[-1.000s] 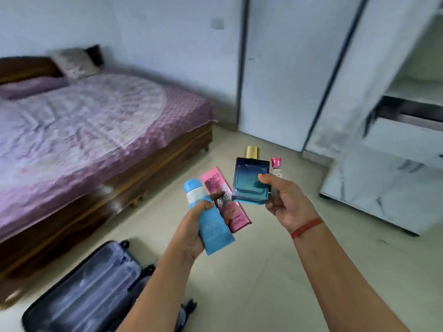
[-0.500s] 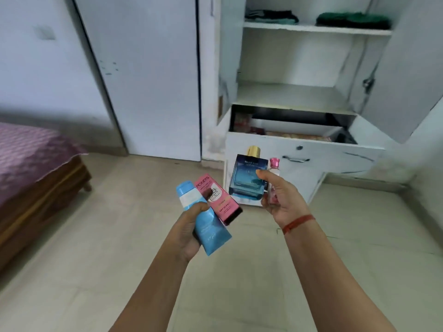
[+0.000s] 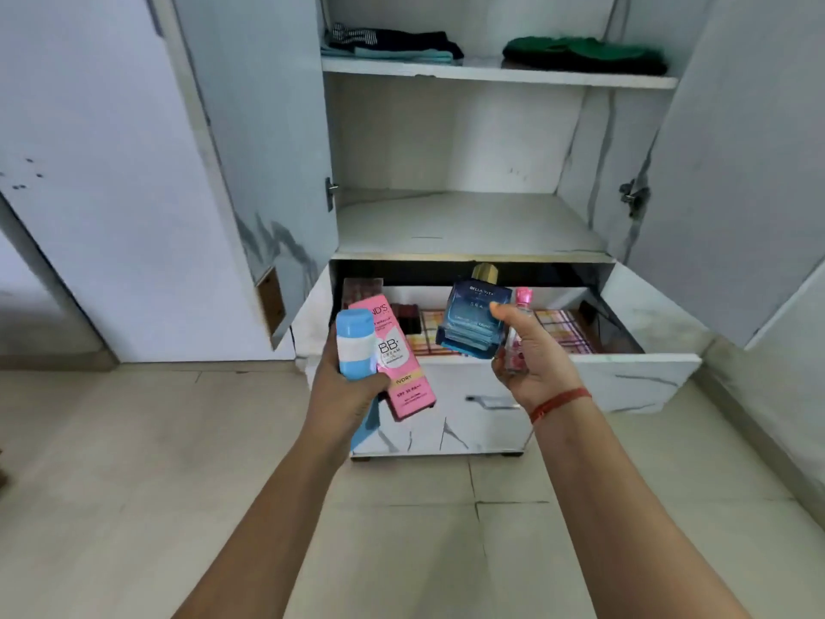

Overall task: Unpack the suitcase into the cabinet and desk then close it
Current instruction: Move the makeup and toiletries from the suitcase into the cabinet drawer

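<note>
My left hand [image 3: 346, 386] grips a light blue tube [image 3: 355, 344] together with a pink BB cream box [image 3: 397, 359]. My right hand [image 3: 531, 355] holds a blue perfume bottle [image 3: 473, 319] with a gold cap and a small clear bottle [image 3: 520, 328] with a pink cap. Both hands hover in front of the open drawer [image 3: 625, 377] of the white cabinet [image 3: 468, 225]. The cabinet doors stand open. The suitcase is out of view.
The top shelf [image 3: 491, 73] carries folded dark clothes [image 3: 393, 44] and a green garment [image 3: 585, 53]. The middle shelf is bare. Inside the drawer lie a checked cloth [image 3: 562, 328] and dark red boxes [image 3: 361, 292]. A white door [image 3: 111, 194] stands to the left, above a tiled floor.
The view has swung from the bed and suitcase to face the cabinet and has come closer. Both hands kept hold of their items and now sit in front of the open drawer.
</note>
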